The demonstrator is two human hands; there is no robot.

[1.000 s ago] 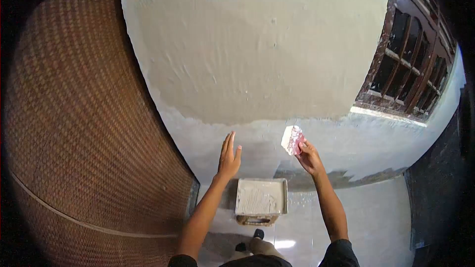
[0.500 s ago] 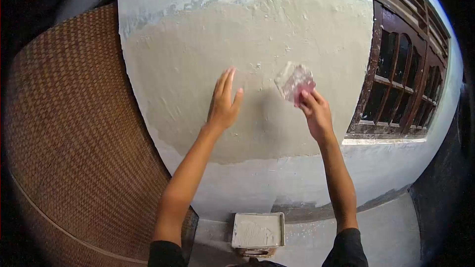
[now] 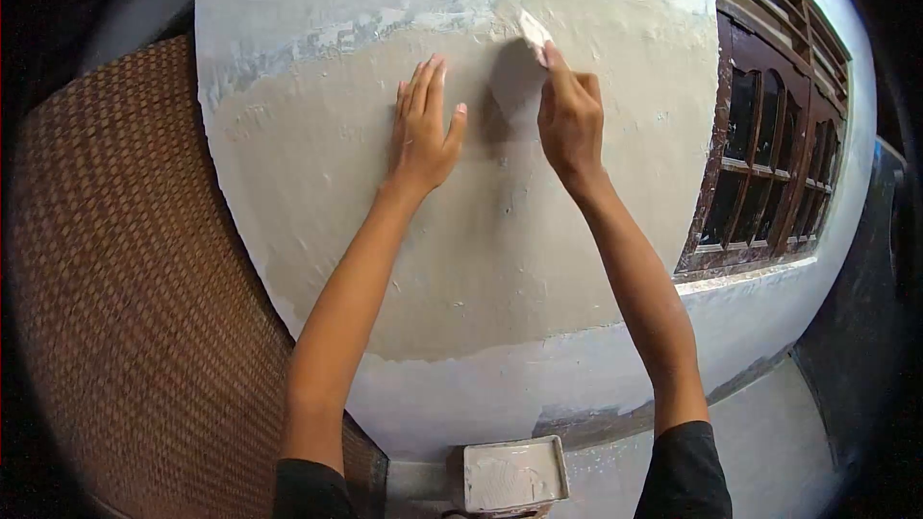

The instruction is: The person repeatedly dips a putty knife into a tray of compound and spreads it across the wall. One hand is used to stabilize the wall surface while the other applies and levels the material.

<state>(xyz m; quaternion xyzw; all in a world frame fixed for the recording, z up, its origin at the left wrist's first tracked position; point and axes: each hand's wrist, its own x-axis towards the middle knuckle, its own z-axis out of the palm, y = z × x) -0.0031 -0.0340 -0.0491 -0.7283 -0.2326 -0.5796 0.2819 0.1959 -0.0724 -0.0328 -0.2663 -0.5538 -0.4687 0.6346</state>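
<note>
My right hand (image 3: 573,120) grips a flat scraper (image 3: 535,37), seen nearly edge-on and smeared with pale paste, near the top of the beige coated patch on the wall (image 3: 481,259). Whether the blade touches the wall I cannot tell. To the left, my left hand (image 3: 425,130) is raised at the coated patch with its fingers stretched out and the thumb apart, holding nothing. Low in the view sits a rectangular tray (image 3: 514,477) of the same pale paste.
A woven brown panel (image 3: 144,259) stands along the left side. On the right is a dark wooden window (image 3: 769,154) with glass panes and a pale sill (image 3: 745,277). Grey floor (image 3: 750,447) shows below the wall.
My right hand has moved up and slightly left with the scraper, which has turned from showing its face to nearly edge-on. My left hand has risen a little. The view has shifted.
</note>
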